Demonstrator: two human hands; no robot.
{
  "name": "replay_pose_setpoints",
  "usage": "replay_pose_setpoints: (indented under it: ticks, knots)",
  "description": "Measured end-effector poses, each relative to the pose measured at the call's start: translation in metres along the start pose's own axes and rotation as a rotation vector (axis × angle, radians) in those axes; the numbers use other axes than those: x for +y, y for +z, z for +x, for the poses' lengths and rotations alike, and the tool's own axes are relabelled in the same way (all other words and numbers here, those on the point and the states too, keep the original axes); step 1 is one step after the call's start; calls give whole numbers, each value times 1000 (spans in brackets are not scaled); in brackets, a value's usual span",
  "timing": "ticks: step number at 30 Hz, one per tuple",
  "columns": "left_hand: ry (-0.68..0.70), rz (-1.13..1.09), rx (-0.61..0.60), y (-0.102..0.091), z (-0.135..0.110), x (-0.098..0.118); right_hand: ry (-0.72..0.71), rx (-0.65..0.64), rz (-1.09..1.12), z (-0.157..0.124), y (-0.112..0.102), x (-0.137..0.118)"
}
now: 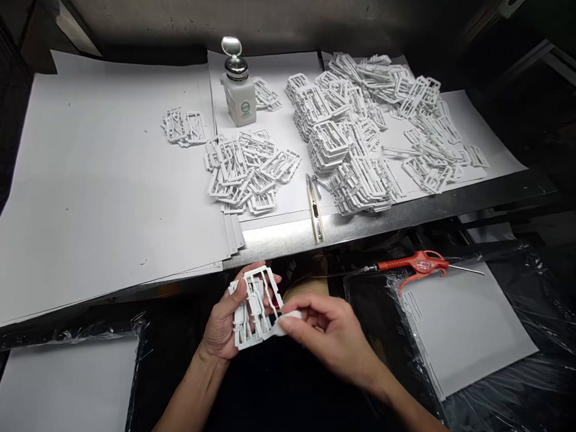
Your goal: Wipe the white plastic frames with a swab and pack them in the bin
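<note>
Gripping white frames (255, 308), left hand (222, 330); green logo (245, 108) on bottle (236, 93) unreadable.

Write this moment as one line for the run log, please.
Left hand: holds white frames; right hand: pinches white piece at frames' edge; bench: frame piles, bottle with lid up; right side: red air gun

Illegible markings on bottle (241, 100), air gun (422, 264)

Free paper (95, 184) left, frame stacks (328, 158) right
</note>
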State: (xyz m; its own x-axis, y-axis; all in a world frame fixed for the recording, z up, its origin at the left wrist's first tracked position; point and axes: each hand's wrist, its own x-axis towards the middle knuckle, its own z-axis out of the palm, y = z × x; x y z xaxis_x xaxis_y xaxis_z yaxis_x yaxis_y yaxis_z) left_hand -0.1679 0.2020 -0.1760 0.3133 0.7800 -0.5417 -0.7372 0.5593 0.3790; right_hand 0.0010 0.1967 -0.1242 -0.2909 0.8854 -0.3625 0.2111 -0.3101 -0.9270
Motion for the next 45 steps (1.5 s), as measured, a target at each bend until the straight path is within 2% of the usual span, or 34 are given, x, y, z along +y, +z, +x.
replay_pose_setpoints:
  ticks: [2,4,6,8,11,14,18,21,24,28,34,36,38,41,43,45]
  knots:
    - [15,2,17,1,-1,0,-167,-20,-161,-2,8,-3]
    - [30,-2,44,3,-2,1,-257,-71,-285,-4,11,-2]
    - [43,-13,65,3,-3,3,-248,-87,-367,-5,8,0]
    - [45,-17,73,2,-4,5,-157,-32,-390,-4,3,5]
    - [40,2,75,0,-3,7,42,-10,-250,1,-2,12]
    - [26,14,60,0,-3,8,166,-135,-9,9,0,16]
    - [30,-31,25,0,-4,7,220,-190,230,13,0,15]
    - [24,-49,2,2,-5,6,225,-201,336,12,-3,17]
    - [41,-23,-22,3,-4,7,290,-243,462,12,-2,24]
    - [56,-12,16,6,-3,7,310,-215,529,13,8,28]
    - [96,25,173,13,-5,9,285,-215,391,19,19,19]
    - [92,13,183,15,-9,14,268,-240,291,23,15,15]
    - [103,-21,213,15,-14,21,207,-211,145,31,8,8]
    - [107,-98,259,13,-21,31,47,-25,-164,56,-8,-14]
    - [93,-142,258,12,-24,35,-44,79,-333,82,-15,-34]
    - [90,-160,256,13,-26,38,-41,81,-390,115,-19,-53]
